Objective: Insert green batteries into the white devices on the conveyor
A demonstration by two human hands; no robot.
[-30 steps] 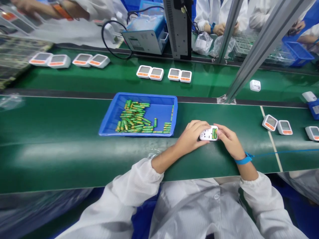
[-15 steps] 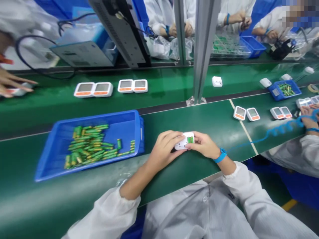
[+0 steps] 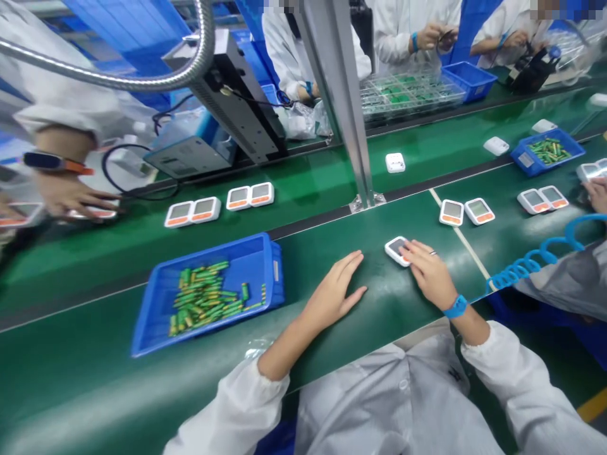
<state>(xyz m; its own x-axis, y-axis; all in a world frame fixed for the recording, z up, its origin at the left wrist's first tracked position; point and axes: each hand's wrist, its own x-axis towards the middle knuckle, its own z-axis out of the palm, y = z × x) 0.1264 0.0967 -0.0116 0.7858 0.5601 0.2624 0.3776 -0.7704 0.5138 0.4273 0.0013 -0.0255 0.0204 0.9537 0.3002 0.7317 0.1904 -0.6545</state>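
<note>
two hands show in the head view: the left hand (image 3: pixel 332 294) is spread, thumb apart, holding nothing, while the right hand (image 3: pixel 431 275) lays half-curled fingers over the white device (image 3: pixel 392 251), screen up at the green bench (image 3: pixel 379 309), though whether they grip it i cannot tell. an uneven push might skid it into the neighbouring pair of devices (image 3: pixel 451 213). the large blue tray (image 3: pixel 143 316) holds green batteries (image 3: pixel 203 297) heaped mostly leftward, and the small blue tray (image 3: pixel 525 163) beyond holds more, loosely piled.
</note>
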